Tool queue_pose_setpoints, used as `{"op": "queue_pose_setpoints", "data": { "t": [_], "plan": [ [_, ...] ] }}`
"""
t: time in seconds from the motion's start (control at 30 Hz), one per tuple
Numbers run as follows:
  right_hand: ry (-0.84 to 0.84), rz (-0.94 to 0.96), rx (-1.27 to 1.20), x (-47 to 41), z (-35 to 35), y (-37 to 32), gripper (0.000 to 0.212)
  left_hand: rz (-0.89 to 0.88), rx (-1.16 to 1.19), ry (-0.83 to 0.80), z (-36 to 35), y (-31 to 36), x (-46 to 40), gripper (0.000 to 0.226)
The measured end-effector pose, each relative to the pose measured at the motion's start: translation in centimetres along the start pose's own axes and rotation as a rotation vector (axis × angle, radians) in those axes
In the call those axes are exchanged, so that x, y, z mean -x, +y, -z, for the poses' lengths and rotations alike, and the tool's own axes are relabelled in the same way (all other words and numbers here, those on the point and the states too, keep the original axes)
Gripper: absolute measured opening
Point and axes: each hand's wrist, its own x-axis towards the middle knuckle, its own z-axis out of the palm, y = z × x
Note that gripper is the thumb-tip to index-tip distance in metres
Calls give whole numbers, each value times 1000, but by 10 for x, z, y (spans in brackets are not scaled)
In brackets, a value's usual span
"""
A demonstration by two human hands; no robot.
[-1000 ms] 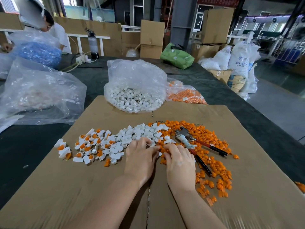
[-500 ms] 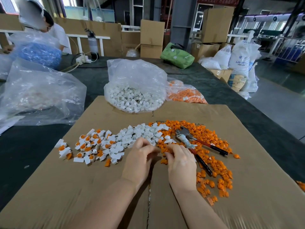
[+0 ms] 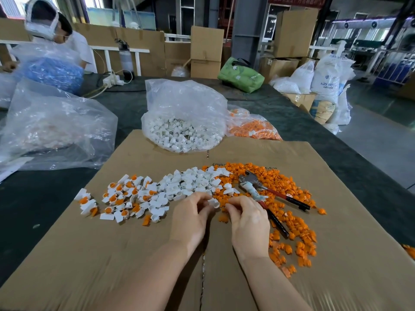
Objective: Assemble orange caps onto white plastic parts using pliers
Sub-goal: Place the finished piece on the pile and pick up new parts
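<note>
What you cannot make out from your head camera

Your left hand (image 3: 189, 217) covers most of the white part (image 3: 213, 202) it pinches, so only its round end shows, and your right hand (image 3: 250, 223) curls so that whatever its fingertips hold is hidden from you. That hand also covers the middle of one handle of the pliers (image 3: 265, 194). The cardboard sheet (image 3: 112, 254) and both your forearms run off the bottom edge. The contents of the clear bag (image 3: 51, 129) on your left are a pale blur through the plastic, and the print on the cardboard near the orange caps (image 3: 292, 221) is too small to read.
</note>
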Motion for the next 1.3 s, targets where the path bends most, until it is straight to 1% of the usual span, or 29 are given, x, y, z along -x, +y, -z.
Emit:
{"op": "queue_pose_setpoints", "data": {
  "t": [0.07, 0.17, 0.27, 0.53, 0.63, 0.77, 0.83, 0.93, 1.1, 1.17, 1.23, 1.3],
  "plan": [
    [0, -4, 13, 0, 0, 0, 6, 6, 25, -11, -1, 2, 1, 6],
    [7, 37, 44, 1, 0, -1, 8, 9, 49, -22, 0, 2, 2, 9],
    [-22, 87, 65, 2, 0, -3, 11, 28, 48, -27, 0, 0, 2, 5],
    [-66, 159, 73, 3, 2, -5, 15, 62, 111, -8, 0, -3, 3, 5],
    [-85, 150, 72, 4, 2, -5, 17, 65, 127, -29, 1, -3, 3, 6],
    [-133, 71, 39, 3, 3, -3, 23, 29, 78, -45, 3, -2, 6, 10],
    [-147, 64, 46, 3, 3, -3, 25, 7, 31, -47, 1, -1, 7, 8],
    [-174, 65, 56, 2, 4, -3, 26, -46, -48, -51, -1, -1, 8, 7],
    [-192, 60, 26, 2, 5, -3, 24, -87, -43, -69, 0, -2, 9, 8],
    [-184, 84, 6, 2, 5, -3, 20, -34, 43, -62, 1, -3, 7, 8],
    [-168, 120, -14, 2, 5, -4, 14, 59, 174, -52, 1, -4, 5, 9],
    [-126, 148, -42, 3, 5, -6, 11, 131, 249, -40, 2, -6, 4, 8]
  ]
}}
